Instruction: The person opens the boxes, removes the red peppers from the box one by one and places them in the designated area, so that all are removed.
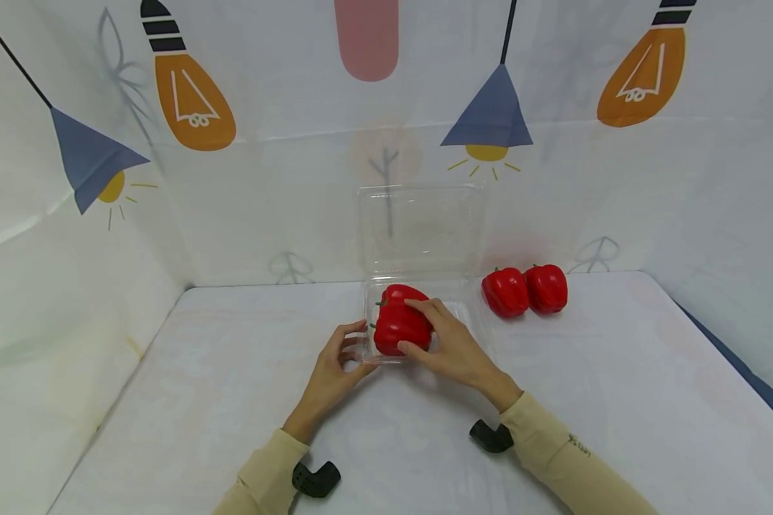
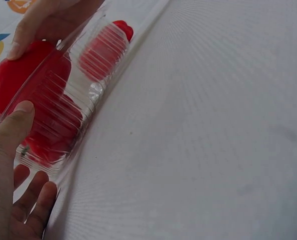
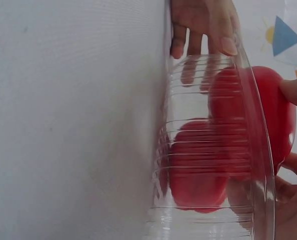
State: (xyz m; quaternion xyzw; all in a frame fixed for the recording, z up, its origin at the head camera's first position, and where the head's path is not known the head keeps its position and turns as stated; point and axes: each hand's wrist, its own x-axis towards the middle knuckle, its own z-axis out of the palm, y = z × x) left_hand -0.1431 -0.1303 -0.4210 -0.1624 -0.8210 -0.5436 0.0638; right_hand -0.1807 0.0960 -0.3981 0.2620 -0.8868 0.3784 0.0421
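Observation:
In the head view, my right hand (image 1: 454, 347) holds a red bell pepper (image 1: 401, 330) between thumb and fingers, over the left part of a clear plastic box (image 1: 459, 295). A second red bell pepper (image 1: 399, 291) sits in the box just behind it. My left hand (image 1: 335, 365) grips the box's front left corner, thumb at the front rim and fingers along the left side. Through the ribbed wall in the right wrist view, the held pepper (image 3: 276, 112) tilts partly above the rim, with the other pepper (image 3: 198, 167) lower down.
Two more red bell peppers (image 1: 505, 292) stand side by side right of the box, on the white tabletop (image 1: 586, 372). The box's hinged lid (image 1: 425, 225) stands upright against the printed backdrop (image 1: 283, 179). Black wrist devices (image 1: 315, 479) show below both sleeves.

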